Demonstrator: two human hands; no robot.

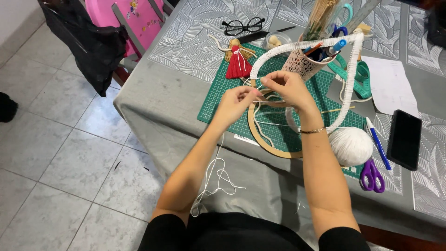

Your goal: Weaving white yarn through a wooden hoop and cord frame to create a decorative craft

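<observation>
Left hand (234, 100): pinched shut on the white string (218, 179), right where it meets the hoop.
Right hand (285, 88): fingers pressed together on the same string, just beside the left hand, almost touching it.
White string: one end is up at the fingers; the rest hangs down over the table edge and lies in loose loops on the person's lap.
Hoop (272, 144): a bare wooden ring, flat on the green mat (216, 100), partly under the right wrist.
Wrapped frame (350, 76): a bent frame already covered in white string; it arches over the mat behind the hands.
Yarn ball (351, 146): white and round, sitting at the mat's corner, near the right arm.
Purple scissors (373, 175): lying on the grey table (153, 97), just below the yarn ball.
Little doll (238, 62): red dress, straw hair, lying on the far part of the mat.
Step now: it looks like a knot is being tied where the string meets the wood; the knot itself is too small to see.
Next move needs: I think both hands should pull evenly and gently, keeping the pinch tight so the loop does not slip off.
</observation>
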